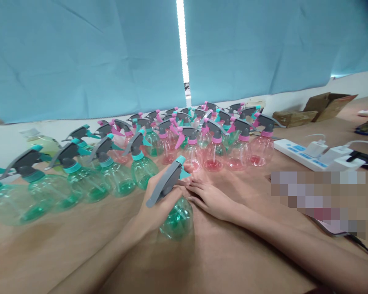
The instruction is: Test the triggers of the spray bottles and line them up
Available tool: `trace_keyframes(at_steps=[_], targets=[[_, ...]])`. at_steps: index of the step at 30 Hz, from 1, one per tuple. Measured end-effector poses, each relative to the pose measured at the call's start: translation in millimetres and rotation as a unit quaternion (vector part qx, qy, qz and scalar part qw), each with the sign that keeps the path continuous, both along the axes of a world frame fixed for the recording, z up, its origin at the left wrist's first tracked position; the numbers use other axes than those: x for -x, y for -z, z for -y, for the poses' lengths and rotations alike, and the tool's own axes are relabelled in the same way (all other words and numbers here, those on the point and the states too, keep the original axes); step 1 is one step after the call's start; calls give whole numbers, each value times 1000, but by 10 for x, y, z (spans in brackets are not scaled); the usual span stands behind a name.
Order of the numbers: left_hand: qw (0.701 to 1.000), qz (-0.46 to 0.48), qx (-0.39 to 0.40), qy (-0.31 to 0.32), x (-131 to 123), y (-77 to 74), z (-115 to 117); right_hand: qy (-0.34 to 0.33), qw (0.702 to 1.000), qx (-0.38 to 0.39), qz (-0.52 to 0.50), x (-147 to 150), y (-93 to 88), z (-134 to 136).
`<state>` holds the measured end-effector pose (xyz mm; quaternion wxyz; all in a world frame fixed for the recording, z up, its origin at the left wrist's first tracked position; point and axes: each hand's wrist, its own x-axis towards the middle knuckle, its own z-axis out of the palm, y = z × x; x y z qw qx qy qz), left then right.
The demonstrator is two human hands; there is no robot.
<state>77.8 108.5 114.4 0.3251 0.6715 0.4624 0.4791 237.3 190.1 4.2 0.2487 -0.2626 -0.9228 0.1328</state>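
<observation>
A green see-through spray bottle [177,220] with a grey head and a teal nozzle stands upright in front of me. My left hand [159,198] is wrapped round its neck, just below the trigger head, and hides the collar. To the bottle's right, my right hand [213,198] holds nothing, its fingers stretched out toward the bottle. Those fingertips come close to the left hand's fingers; whether they touch is unclear. A row of green spray bottles [119,179] stands to the left, and pink ones [213,159] with pink collars stand behind my hands.
A white power strip [297,154] with plugs lies at the right, above a blurred-out flat device [331,224] with a cable. Cardboard boxes [328,107] sit at the back right. A bottle of pale yellow liquid [41,143] stands behind the left row. Blue sheeting [79,61] covers the wall.
</observation>
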Motion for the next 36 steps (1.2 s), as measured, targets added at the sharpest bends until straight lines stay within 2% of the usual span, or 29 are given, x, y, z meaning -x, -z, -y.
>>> trace_keyframes(at_steps=[21,36], targets=[[994,-69,-44,-74,20,-18,10,1,1000,7,-2,-5,-1,2],[995,-71,-41,-58,50,15,-6,0,1000,-3,3,-8,27,-11]])
